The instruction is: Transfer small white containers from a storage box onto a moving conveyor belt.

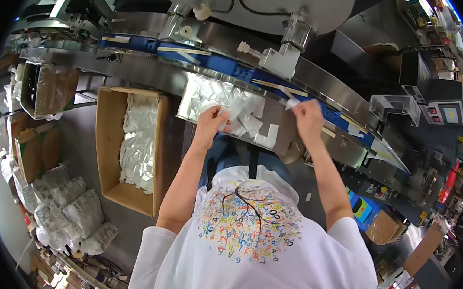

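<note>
My left hand [211, 125] is closed on a few small white packets [235, 108] above a metal tray [273, 114]. Loose packets of the same kind [205, 92] lie heaped in that tray, some by its near edge. Over the conveyor's near edge, my right hand [308, 118] pinches one small white packet [292, 102] between its fingertips. The blue conveyor [224, 63] runs across in front of me. Pairs of thin pale wooden sticks [279, 86] lie along it, with white pieces beside some of them.
A cardboard box [106, 151] full of white packets stands at my left. Filled clear bags [82, 211] are piled beyond it. A metal bracket [279, 61] hangs over the conveyor. At the right are a control box [448, 114] and a clear plastic guard [395, 107].
</note>
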Demonstrator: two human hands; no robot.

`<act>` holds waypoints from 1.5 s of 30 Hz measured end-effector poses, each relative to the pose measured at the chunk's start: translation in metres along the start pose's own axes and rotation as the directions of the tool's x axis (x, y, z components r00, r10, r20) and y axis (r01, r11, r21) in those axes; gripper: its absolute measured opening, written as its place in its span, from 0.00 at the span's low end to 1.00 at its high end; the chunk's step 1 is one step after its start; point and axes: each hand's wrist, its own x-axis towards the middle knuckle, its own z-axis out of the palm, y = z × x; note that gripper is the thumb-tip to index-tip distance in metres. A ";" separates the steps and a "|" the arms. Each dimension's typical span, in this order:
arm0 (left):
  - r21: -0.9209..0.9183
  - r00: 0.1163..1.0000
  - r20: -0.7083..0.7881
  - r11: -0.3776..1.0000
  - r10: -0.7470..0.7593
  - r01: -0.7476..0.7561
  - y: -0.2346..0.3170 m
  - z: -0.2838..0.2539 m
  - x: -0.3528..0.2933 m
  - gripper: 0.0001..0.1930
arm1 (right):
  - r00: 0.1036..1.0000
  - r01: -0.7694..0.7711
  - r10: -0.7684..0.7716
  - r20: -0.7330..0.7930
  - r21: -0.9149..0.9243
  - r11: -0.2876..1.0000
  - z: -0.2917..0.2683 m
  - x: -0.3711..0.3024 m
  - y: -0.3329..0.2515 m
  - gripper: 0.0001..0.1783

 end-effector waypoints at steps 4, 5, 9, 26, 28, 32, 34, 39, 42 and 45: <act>-0.021 0.999 0.051 1.000 -0.004 0.005 0.002 0.028 0.001 0.18 | 0.996 -0.084 0.072 -0.050 -0.329 0.941 -0.008 0.027 0.001 0.09; -0.051 0.996 0.088 0.998 -0.021 0.026 -0.006 0.031 0.007 0.16 | 0.987 -0.162 0.162 0.001 -0.039 0.986 0.003 0.025 -0.017 0.12; -0.178 0.988 0.134 0.979 -0.078 0.101 -0.014 0.046 0.011 0.14 | 0.870 -0.416 0.218 0.442 0.421 0.806 0.026 0.011 -0.085 0.13; 0.201 0.686 -0.562 0.880 0.463 -0.430 0.026 -0.110 0.002 0.10 | 0.938 0.343 -0.338 0.069 -0.300 0.890 0.091 0.115 -0.132 0.09; 0.369 0.561 -0.648 0.857 0.515 -0.360 -0.006 -0.186 0.010 0.10 | 0.937 0.325 -0.271 0.219 -0.265 0.908 0.098 0.096 -0.162 0.09; 0.525 0.606 -0.692 0.850 0.393 0.049 -0.081 -0.306 0.024 0.15 | 0.936 0.244 -0.135 0.324 -0.324 0.914 0.133 0.050 -0.208 0.11; 0.608 0.635 -0.664 0.779 0.394 0.153 -0.093 -0.321 0.034 0.17 | 0.940 0.207 -0.107 0.325 -0.291 0.934 0.142 0.043 -0.198 0.12; 0.817 0.660 -0.523 0.538 0.540 0.208 -0.093 -0.320 0.044 0.22 | 0.956 0.004 0.019 0.292 -0.078 0.997 0.131 0.031 -0.186 0.13; 0.856 0.607 -0.392 0.516 0.691 -0.035 -0.016 -0.260 0.037 0.20 | 0.981 -0.052 0.099 0.165 -0.267 0.962 0.110 0.036 -0.193 0.12; 0.916 0.775 0.129 0.224 0.619 -0.331 0.029 -0.168 0.012 0.17 | 0.994 0.012 0.032 0.107 -0.389 0.921 0.125 0.029 -0.182 0.10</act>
